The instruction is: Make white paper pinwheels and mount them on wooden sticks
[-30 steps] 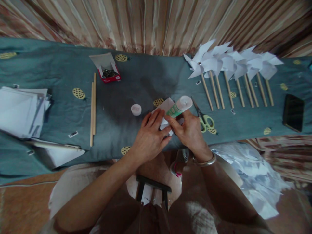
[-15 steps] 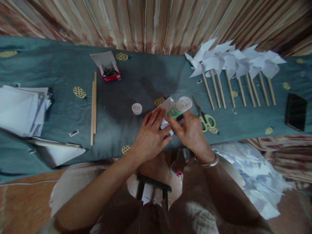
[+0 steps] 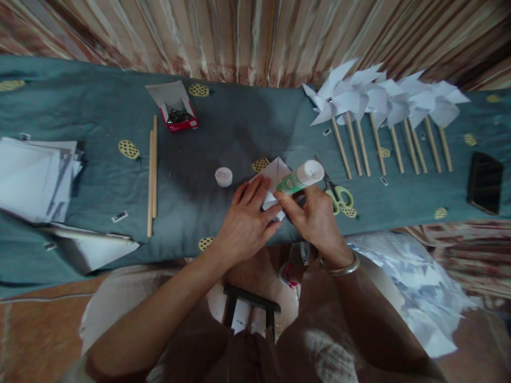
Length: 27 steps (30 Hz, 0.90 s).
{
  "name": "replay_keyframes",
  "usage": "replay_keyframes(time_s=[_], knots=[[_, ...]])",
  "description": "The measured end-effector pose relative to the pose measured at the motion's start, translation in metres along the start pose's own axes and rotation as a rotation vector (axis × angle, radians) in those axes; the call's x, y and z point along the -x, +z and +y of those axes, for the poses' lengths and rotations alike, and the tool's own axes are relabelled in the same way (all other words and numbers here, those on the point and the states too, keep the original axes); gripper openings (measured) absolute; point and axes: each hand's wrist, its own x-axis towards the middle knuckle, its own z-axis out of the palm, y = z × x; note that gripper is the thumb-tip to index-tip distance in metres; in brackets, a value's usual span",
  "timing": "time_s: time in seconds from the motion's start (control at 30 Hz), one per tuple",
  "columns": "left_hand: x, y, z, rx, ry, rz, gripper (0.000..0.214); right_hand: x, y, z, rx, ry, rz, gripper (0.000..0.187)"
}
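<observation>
Your left hand [image 3: 244,226] lies flat on the folded white paper piece [image 3: 276,171], fingers extended, not gripping. Your right hand [image 3: 319,217] is clamped on the green-and-white cylindrical glue stick [image 3: 297,180], tilted at the paper's right side; can't tell if its tip touches, thumb hides it. Relative to the paper: round white cap [image 3: 223,177] near left, green-handled metal scissors [image 3: 337,192] near right, white paper pinwheels [image 3: 373,99] farther right and beyond, open red-and-white box [image 3: 184,124] beyond left.
</observation>
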Motion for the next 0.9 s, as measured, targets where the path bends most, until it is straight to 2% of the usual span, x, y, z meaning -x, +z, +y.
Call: replay_keyframes(time_s=[0.43,0.9], knots=[[-0.0001,0.0016,-0.0004,0.007,-0.006,0.002,0.039,0.0053,0.0006,0.0075,0.011,0.042,0.061,0.041],[-0.0004,0.0001,0.0010,0.018,-0.015,-0.007,0.037,-0.0036,-0.0001,0.0077,-0.005,0.080,0.050,0.040]])
